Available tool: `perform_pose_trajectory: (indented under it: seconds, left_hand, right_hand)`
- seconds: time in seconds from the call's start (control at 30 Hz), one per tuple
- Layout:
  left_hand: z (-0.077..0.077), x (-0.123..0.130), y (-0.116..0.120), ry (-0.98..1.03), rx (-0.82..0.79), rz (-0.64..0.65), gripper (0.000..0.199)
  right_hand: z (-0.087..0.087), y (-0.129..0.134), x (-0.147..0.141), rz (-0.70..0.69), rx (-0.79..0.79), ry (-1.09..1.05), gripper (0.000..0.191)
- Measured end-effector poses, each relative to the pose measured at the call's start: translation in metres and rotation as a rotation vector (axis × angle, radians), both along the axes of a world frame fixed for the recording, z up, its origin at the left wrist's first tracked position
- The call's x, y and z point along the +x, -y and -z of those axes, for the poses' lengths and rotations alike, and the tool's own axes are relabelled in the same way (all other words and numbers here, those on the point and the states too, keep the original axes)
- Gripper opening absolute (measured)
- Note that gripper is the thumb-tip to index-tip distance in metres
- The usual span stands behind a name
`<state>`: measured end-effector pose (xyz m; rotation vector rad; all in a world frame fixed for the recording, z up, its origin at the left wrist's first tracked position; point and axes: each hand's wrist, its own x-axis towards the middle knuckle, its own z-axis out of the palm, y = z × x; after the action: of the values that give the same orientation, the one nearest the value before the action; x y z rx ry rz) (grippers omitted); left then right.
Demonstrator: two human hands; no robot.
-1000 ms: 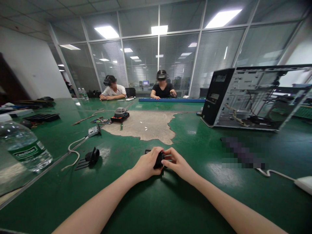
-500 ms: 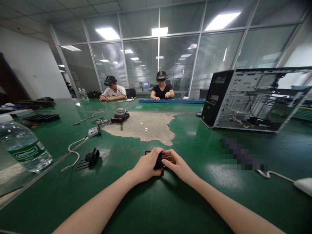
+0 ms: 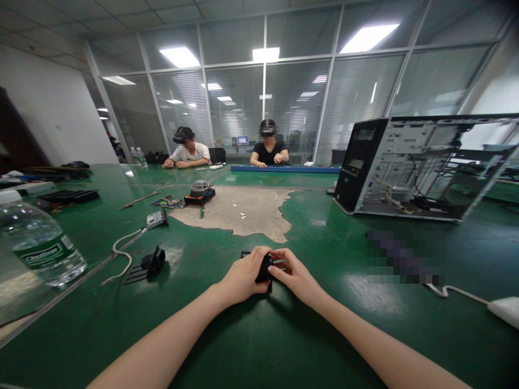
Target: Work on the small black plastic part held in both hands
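A small black plastic part is held just above or on the green table in the middle of the view. My left hand wraps round it from the left, fingers over the top and thumb below. From the other side, my right hand pinches its right edge with thumb and fingertips. Much of the part is hidden by my fingers, so its exact kind does not show. A dark piece of it sticks out beyond my left knuckles.
To the left lie a black pronged part, a metal bracket with a white cable, and a water bottle. An opened computer case stands at right. Two people sit across the table beside a blue strip.
My right fingers have shifted slightly on the part's right edge. My left hand keeps its place. Across the table, one person's hands have moved a little to the left.
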<state>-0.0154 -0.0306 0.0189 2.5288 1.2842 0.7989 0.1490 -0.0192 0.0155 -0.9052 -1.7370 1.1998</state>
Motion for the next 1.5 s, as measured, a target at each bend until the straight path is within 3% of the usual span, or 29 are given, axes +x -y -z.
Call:
perform_pose_trajectory:
  seconds: [0.2,0.37,0.57,0.83,1.17,1.37,1.5]
  left_hand:
    - [0.0,-0.001,0.0,-0.002,-0.011,0.008,0.062]
    - [0.001,-0.001,0.0,0.007,-0.008,0.0,0.062]
    - [0.002,0.0,-0.001,0.014,-0.014,-0.001,0.061]
    - [0.0,-0.001,0.0,0.015,-0.025,0.01,0.062]
    - [0.001,-0.001,-0.001,0.024,-0.024,-0.001,0.062]
    - [0.001,-0.002,-0.002,0.02,-0.024,0.029,0.065]
    - [0.001,-0.002,-0.002,0.016,-0.008,0.018,0.062]
  right_hand:
    - [-0.003,0.004,0.001,-0.071,0.015,-0.03,0.022]
    - [0.001,0.002,0.002,-0.044,0.041,-0.034,0.015]
    - [0.003,-0.001,0.001,-0.008,0.006,-0.022,0.023]
    - [-0.003,0.005,0.002,-0.087,0.026,-0.056,0.021]
    - [0.0,0.002,-0.001,0.001,0.016,0.017,0.024]
    - [-0.008,0.008,0.0,-0.044,0.114,-0.003,0.018]
    - [-0.005,0.007,0.0,-0.055,0.057,-0.031,0.015]
